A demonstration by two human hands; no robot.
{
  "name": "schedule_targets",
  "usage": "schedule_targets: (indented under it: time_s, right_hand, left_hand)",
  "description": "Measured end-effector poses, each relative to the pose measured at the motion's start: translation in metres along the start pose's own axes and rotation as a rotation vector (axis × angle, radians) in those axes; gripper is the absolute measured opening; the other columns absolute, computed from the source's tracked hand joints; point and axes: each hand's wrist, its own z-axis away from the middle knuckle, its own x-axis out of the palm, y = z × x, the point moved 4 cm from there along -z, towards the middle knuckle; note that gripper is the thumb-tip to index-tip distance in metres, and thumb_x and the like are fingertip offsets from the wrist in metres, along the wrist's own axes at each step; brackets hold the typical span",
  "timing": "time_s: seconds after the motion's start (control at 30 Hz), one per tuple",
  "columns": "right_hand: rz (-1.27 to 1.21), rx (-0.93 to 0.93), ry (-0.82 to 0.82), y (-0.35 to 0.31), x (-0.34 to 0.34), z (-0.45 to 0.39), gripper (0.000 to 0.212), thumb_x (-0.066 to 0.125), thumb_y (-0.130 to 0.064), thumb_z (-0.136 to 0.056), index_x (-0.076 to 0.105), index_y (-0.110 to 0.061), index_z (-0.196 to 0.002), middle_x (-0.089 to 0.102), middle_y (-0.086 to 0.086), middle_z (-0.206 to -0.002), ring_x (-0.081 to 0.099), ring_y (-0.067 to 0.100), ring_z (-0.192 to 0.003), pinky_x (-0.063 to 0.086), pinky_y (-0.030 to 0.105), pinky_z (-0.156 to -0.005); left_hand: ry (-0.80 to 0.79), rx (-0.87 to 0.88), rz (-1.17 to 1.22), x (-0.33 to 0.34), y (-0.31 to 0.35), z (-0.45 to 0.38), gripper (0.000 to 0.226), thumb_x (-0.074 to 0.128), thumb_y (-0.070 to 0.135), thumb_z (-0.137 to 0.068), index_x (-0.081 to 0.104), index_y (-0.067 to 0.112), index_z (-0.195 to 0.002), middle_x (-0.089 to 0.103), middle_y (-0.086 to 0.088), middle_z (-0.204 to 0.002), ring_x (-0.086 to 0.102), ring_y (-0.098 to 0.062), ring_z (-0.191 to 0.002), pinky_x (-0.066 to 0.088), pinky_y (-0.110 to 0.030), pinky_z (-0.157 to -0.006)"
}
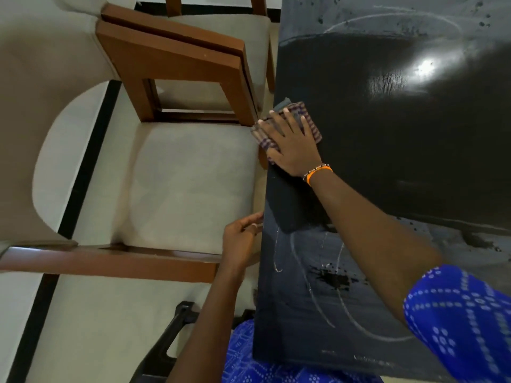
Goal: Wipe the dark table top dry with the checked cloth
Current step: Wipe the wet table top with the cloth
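My right hand [290,143] lies flat on the cloth [286,125], fingers straight and spread, pressing it onto the table [387,134] right at the table's left edge, partway along its length. The cloth is bunched under my palm, and its checked folds stick out past my fingertips and a little over the edge. My left hand [242,239] rests against the same edge, nearer to me than the cloth, fingers loosely curled with their tips touching the table's side; it holds nothing. On the table, a dark wiped band runs out from the cloth, while the parts nearer and farther from me show pale streaks and dark droplets. A chair [166,175] with wooden arms stands just beside the table's left edge, its seat level with both my hands.
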Motion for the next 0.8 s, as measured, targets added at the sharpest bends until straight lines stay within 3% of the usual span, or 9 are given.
schedule_targets:
  time_s: [0.17, 0.3, 0.43, 0.5, 0.6, 0.73, 0.8]
  right_hand:
    - [-0.033, -0.015, 0.026, -0.035, 0.007, 0.057, 0.064, 0.042, -0.033, -0.086, 0.025, -0.027, -0.147, 0.02, 0.004, -0.157, 0.012, 0.03, -0.146, -0.002, 0.044, -0.115]
    - [-0.032, -0.076, 0.019, -0.078, 0.02, 0.13, 0.065, 0.039, -0.041, -0.081, 0.032, -0.025, -0.144, 0.03, 0.006, -0.154, 0.023, 0.032, -0.143, 0.004, 0.05, -0.115]
    - [-0.038, -0.093, -0.014, -0.079, 0.024, 0.154, 0.066, 0.034, -0.044, -0.082, 0.027, -0.029, -0.146, 0.026, 0.002, -0.156, 0.018, 0.029, -0.145, 0.001, 0.048, -0.117]
    - [-0.053, -0.072, -0.01, -0.064, 0.02, 0.161, 0.067, 0.034, -0.041, -0.08, 0.027, -0.031, -0.146, 0.024, 0.0, -0.156, 0.016, 0.027, -0.145, 0.003, 0.048, -0.117]
    - [-0.058, 0.053, 0.019, -0.019, 0.013, 0.178, 0.07, 0.037, -0.037, -0.076, 0.028, -0.03, -0.146, 0.025, 0.0, -0.156, 0.018, 0.027, -0.145, 0.011, 0.049, -0.116]
    - [-0.031, 0.334, 0.06, 0.07, 0.0, 0.214, 0.072, 0.031, -0.04, -0.075, 0.026, -0.029, -0.146, 0.024, 0.003, -0.156, 0.017, 0.028, -0.145, 0.011, 0.049, -0.115]
    - [-0.037, 0.48, 0.077, 0.109, -0.007, 0.234, 0.073, 0.027, -0.042, -0.075, 0.026, -0.027, -0.146, 0.023, 0.004, -0.156, 0.016, 0.029, -0.145, 0.01, 0.052, -0.115]
  left_hand:
    - [0.028, -0.097, 0.123, -0.006, -0.011, 0.01, 0.035, 0.045, -0.007, -0.086, 0.065, 0.012, -0.107, 0.069, 0.004, -0.091, 0.067, -0.002, -0.077, 0.05, -0.01, -0.061]
    - [0.179, -0.101, 0.119, -0.01, -0.015, 0.011, 0.036, 0.046, 0.004, -0.09, 0.052, 0.012, -0.124, 0.062, -0.005, -0.112, 0.061, -0.02, -0.101, 0.052, -0.028, -0.082]
    - [0.158, -0.018, 0.045, -0.003, -0.008, 0.011, 0.025, 0.047, 0.006, -0.088, 0.062, 0.016, -0.106, 0.066, -0.004, -0.099, 0.062, -0.022, -0.098, 0.052, -0.037, -0.088]
    - [0.12, 0.027, -0.011, 0.003, -0.007, 0.014, 0.023, 0.048, 0.007, -0.089, 0.064, 0.016, -0.103, 0.066, -0.002, -0.097, 0.061, -0.018, -0.094, 0.053, -0.032, -0.083]
    - [0.103, 0.09, -0.082, 0.006, -0.01, 0.019, 0.025, 0.05, 0.008, -0.091, 0.064, 0.02, -0.107, 0.065, 0.004, -0.103, 0.06, -0.005, -0.093, 0.051, -0.013, -0.073]
    - [0.112, 0.087, -0.092, 0.006, -0.014, 0.019, 0.028, 0.051, 0.006, -0.091, 0.062, 0.02, -0.112, 0.064, 0.003, -0.11, 0.061, -0.01, -0.098, 0.052, -0.023, -0.083]
    - [0.095, 0.089, -0.083, 0.005, -0.015, 0.02, 0.029, 0.051, 0.005, -0.091, 0.06, 0.018, -0.115, 0.063, 0.003, -0.11, 0.06, -0.01, -0.099, 0.053, -0.021, -0.082]
